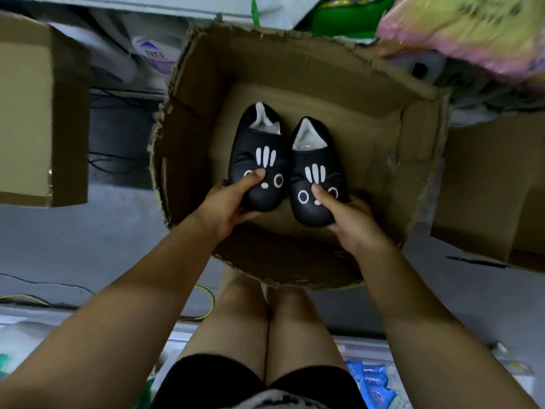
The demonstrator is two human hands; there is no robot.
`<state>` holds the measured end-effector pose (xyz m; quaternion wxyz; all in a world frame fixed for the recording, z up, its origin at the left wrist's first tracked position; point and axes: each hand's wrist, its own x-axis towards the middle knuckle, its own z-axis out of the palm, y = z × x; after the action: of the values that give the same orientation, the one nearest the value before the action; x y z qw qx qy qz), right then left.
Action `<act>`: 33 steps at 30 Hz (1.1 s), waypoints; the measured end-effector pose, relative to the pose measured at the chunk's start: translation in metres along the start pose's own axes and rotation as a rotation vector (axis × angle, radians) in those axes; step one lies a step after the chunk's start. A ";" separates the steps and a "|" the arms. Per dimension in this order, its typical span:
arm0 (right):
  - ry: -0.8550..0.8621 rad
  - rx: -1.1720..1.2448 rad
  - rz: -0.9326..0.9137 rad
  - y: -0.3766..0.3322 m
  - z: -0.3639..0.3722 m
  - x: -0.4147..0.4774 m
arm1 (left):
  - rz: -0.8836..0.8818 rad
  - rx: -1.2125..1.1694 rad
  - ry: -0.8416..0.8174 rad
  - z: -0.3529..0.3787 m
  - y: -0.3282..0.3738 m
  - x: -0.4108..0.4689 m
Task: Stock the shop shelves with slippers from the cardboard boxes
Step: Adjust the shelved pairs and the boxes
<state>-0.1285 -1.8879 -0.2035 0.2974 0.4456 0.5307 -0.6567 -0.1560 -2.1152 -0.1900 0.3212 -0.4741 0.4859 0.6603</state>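
Plainly, in the head view, the left hand (233,202) and right hand (351,219) each had a grip clamped on one toe of the black cat-faced padded slippers (258,160), side by side inside the brown cardboard box (295,63), heels pointing away.

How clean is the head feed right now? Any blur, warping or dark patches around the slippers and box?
Head view: the black slippers, left hand and right hand are sharp and evenly lit; the cardboard box has its near inner wall in shadow; the pink-yellow bundle at top right is motion-blurred; wide-angle distortion bows the box rim.
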 end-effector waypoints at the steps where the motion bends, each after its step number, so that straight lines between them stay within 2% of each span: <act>1: -0.016 -0.008 -0.016 0.000 0.000 -0.015 | 0.015 -0.015 -0.015 -0.007 -0.001 -0.021; 7: -0.124 -0.022 -0.116 -0.014 0.009 -0.112 | 0.151 -0.166 0.028 -0.040 -0.006 -0.145; 12: -0.206 -0.061 -0.230 -0.040 0.053 -0.181 | 0.313 -0.297 0.059 -0.079 -0.003 -0.223; 15: -0.301 -0.095 -0.306 -0.054 0.090 -0.222 | 0.446 -0.357 0.075 -0.105 0.005 -0.268; 22: -0.401 -0.183 -0.542 -0.066 0.188 -0.306 | 0.687 -0.389 0.126 -0.182 0.024 -0.356; 33: -0.549 -0.235 -0.644 -0.006 0.354 -0.389 | 0.793 -0.578 0.303 -0.346 0.037 -0.428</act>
<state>-0.0635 -2.2591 0.1638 0.2564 0.0295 0.6149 -0.7452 0.0676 -2.4384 0.1973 -0.1720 -0.4130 0.4671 0.7626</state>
